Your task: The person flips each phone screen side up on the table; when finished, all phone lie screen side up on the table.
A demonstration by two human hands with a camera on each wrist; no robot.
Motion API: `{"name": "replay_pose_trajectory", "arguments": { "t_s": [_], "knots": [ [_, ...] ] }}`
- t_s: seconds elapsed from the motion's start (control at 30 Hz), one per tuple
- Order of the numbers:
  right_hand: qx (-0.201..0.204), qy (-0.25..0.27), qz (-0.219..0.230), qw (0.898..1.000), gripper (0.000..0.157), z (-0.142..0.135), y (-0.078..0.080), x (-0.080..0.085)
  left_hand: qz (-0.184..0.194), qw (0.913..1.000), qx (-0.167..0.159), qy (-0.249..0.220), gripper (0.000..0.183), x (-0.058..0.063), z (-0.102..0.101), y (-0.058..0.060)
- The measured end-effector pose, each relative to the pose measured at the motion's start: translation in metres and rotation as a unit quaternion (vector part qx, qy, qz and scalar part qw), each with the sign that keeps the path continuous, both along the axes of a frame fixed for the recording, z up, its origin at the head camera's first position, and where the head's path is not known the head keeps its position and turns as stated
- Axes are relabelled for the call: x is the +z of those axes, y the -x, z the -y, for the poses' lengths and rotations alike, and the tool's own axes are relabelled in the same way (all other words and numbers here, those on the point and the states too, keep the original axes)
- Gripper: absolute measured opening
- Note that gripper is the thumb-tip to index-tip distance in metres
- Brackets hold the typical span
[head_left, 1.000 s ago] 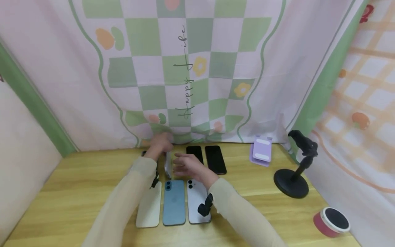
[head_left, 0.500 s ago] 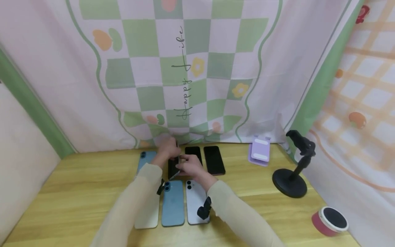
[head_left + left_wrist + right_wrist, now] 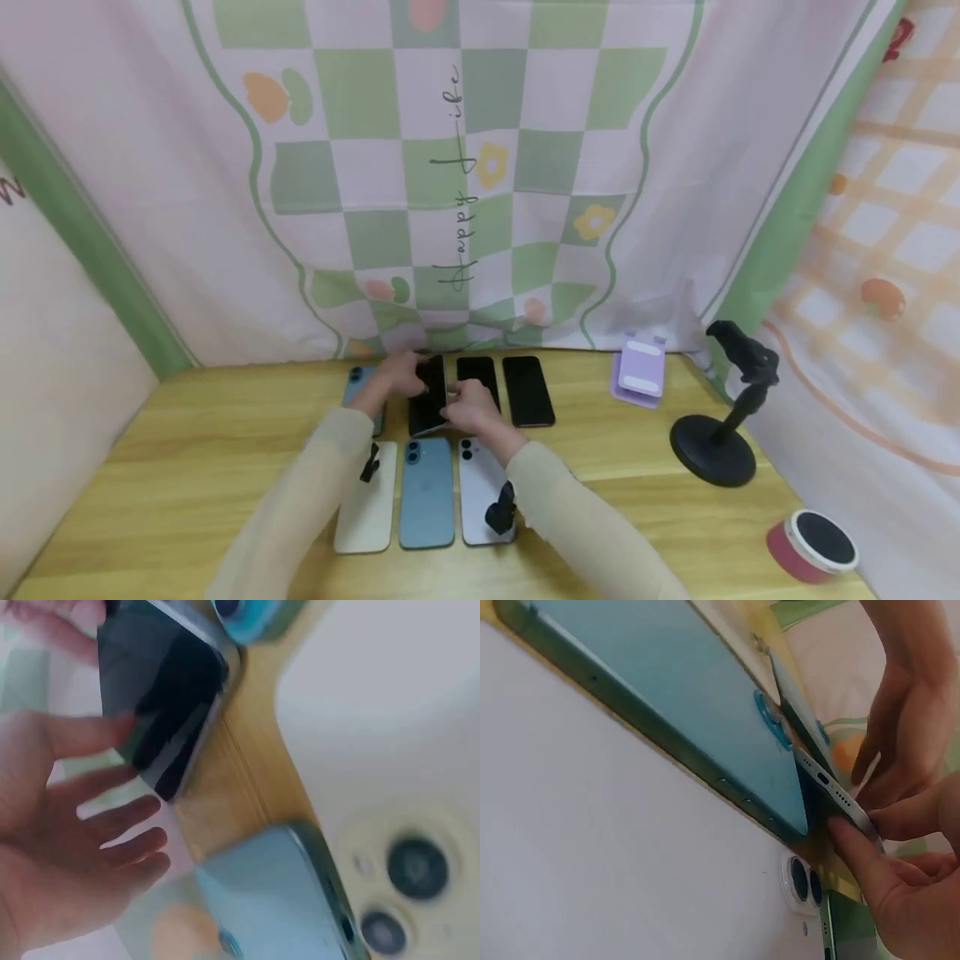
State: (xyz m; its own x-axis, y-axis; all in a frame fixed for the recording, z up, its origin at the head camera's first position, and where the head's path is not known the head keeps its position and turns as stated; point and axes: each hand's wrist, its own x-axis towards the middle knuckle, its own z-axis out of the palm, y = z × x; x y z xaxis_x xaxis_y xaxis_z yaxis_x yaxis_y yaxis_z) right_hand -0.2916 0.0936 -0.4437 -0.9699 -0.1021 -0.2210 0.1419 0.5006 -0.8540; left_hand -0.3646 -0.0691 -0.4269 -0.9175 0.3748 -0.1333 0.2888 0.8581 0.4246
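A smartphone (image 3: 427,412) with a dark screen facing up and a pale frame lies between my hands in the back row of phones. My right hand (image 3: 474,407) pinches its right edge near the front corner, thumb and forefinger on either side in the right wrist view. At its left and far side is my left hand (image 3: 393,377); in the left wrist view the fingers are spread loosely, the thumb (image 3: 105,733) overlapping the screen's far end. The bottom edge (image 3: 838,791) with its charging port shows in the right wrist view.
A blue phone (image 3: 357,379) lies left, partly under my left hand. Two black-screened phones lie right, one of them (image 3: 528,392) farther out. In front are cream (image 3: 367,512), blue (image 3: 426,496) and white (image 3: 478,483) phones. A purple stand (image 3: 640,371), black stand (image 3: 712,450) and red-white round container (image 3: 812,546) stand right.
The phone was on edge between my hands, then tilted with its screen showing, and is now almost flat in the row. My left hand went right, then back a little to the left.
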Motion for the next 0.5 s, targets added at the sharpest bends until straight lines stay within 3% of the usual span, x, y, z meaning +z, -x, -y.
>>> {"name": "replay_pose_trajectory", "arguments": {
  "t_s": [0.13,0.23,0.4,0.5],
  "knots": [
    [0.007,-0.066,-0.035,0.997,0.046,0.001,0.001,-0.001,0.037,0.9981,-0.047,0.013,0.075,-0.001,0.013,-0.001],
    [0.019,-0.099,-0.059,0.993,0.042,0.004,0.000,-0.003,0.035,0.9959,-0.071,0.042,0.083,-0.002,0.020,-0.001],
    [0.071,-0.156,-0.084,0.982,0.055,0.012,-0.001,-0.005,0.019,0.9951,-0.060,0.076,0.086,-0.007,0.025,-0.002],
    [0.106,-0.200,-0.111,0.968,0.058,0.017,-0.002,-0.004,0.012,0.9964,-0.055,0.064,0.085,-0.009,0.028,-0.002]
  ]
}}
